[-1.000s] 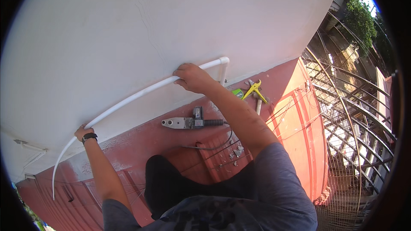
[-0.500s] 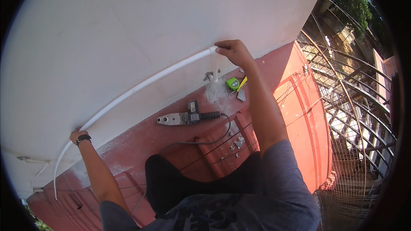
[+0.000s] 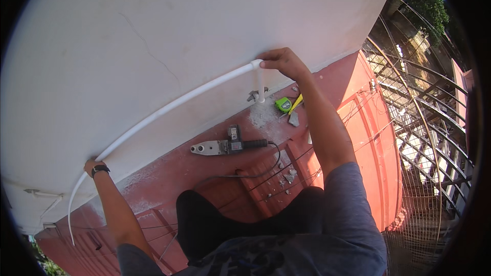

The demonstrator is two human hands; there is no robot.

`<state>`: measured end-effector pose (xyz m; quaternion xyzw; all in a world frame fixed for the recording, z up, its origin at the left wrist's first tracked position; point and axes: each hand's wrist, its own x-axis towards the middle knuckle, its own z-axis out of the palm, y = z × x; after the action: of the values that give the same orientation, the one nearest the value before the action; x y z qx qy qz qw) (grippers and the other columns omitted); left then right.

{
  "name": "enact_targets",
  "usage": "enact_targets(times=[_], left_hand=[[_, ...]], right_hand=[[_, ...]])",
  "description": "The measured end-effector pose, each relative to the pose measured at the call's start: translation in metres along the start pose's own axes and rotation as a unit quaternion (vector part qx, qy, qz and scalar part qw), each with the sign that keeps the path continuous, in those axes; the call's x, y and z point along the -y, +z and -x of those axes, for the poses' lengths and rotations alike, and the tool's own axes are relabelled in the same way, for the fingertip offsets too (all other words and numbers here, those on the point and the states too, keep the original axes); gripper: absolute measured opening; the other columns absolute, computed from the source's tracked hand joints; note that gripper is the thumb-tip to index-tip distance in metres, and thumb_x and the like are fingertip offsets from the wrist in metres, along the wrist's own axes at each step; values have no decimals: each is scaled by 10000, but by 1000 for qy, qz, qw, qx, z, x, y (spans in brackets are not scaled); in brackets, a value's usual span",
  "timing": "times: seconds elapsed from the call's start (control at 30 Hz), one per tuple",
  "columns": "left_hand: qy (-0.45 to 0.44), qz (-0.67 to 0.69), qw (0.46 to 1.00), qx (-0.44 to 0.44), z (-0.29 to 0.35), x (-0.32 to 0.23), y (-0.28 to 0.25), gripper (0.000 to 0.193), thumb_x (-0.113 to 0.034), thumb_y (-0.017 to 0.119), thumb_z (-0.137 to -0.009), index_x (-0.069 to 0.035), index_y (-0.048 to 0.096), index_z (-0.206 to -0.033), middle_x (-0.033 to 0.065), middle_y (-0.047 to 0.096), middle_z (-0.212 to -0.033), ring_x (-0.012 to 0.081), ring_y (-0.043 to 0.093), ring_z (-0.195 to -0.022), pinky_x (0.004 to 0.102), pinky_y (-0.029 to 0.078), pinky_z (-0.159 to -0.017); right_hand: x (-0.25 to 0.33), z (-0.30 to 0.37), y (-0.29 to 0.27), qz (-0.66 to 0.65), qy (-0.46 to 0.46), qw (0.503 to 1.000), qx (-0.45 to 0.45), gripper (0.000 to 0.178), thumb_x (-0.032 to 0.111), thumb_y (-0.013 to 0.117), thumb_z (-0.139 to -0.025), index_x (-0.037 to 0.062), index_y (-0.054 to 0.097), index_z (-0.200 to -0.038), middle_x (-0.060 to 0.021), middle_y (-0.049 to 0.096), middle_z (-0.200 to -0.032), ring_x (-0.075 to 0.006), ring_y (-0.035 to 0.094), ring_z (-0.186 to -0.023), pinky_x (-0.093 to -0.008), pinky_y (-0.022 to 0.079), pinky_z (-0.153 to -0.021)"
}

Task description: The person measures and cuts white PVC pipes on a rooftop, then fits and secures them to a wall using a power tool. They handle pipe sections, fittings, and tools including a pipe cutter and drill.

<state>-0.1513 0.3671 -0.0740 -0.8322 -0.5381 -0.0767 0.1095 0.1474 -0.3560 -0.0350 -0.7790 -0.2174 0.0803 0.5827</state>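
A long white plastic pipe [image 3: 176,104] runs along the pale wall, from an elbow fitting [image 3: 256,64] at the upper right down past my left hand, where its end hangs free. My left hand [image 3: 92,164], with a dark watch at the wrist, is wrapped round the pipe. At the elbow, the fingers of my right hand [image 3: 283,63] grip the fitting. Below the elbow a short upright pipe [image 3: 261,86] goes down to the red ledge, beside a grey metal piece at the wall. A pipe fusion welder [image 3: 229,145] lies on the ledge between my arms.
A green tape measure [image 3: 283,104] with its yellow blade, and a concrete chunk [image 3: 293,119], lie near my right forearm. The welder's cord [image 3: 240,176] trails toward my knees. Thin wires cross the red sheet surface [image 3: 376,158]; a metal grille [image 3: 429,143] stands at right.
The view has shifted slightly, so the ledge and tools appear lower and further right. Both hands keep their hold on the pipe and elbow.
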Motion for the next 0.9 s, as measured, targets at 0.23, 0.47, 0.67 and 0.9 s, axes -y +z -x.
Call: enact_targets(times=[0.23, 0.47, 0.67, 0.9], left_hand=[[3, 43, 999, -22, 16, -5, -19, 284, -96, 762, -825, -70, 774, -1108, 163, 757, -1056, 309, 732, -998, 389, 584, -884], [47, 72, 996, -26, 1, 13, -8, 242, -83, 752, -828, -39, 780, -1064, 181, 757, -1043, 318, 739, -975, 387, 587, -874], [39, 53, 998, 9, 15, -31, -8, 254, -90, 745, -850, 13, 756, -1082, 185, 757, -1045, 331, 740, -969, 383, 589, -860], [14, 57, 998, 0, -6, 2, -20, 279, -88, 753, -845, 17, 740, -1103, 197, 750, -1080, 334, 740, -994, 389, 585, -855]], right_hand=[[-8, 0, -5, -28, 4, 1000, 13, 381, 215, 811, -828, 22, 758, -1151, -135, 758, -1080, -229, 680, -1063, -351, 487, -991], [-4, -6, -3, 12, -21, 999, 21, 384, 238, 821, -806, 45, 771, -1133, -137, 759, -1071, -249, 680, -1063, -368, 490, -984], [-12, 3, -19, 49, -52, 997, 14, 361, 211, 797, -816, 33, 768, -1129, -138, 761, -1053, -247, 682, -1042, -356, 497, -968], [-4, -5, -6, 18, -52, 998, 17, 385, 226, 805, -802, 19, 765, -1124, -152, 759, -1067, -255, 686, -1049, -353, 506, -963]])
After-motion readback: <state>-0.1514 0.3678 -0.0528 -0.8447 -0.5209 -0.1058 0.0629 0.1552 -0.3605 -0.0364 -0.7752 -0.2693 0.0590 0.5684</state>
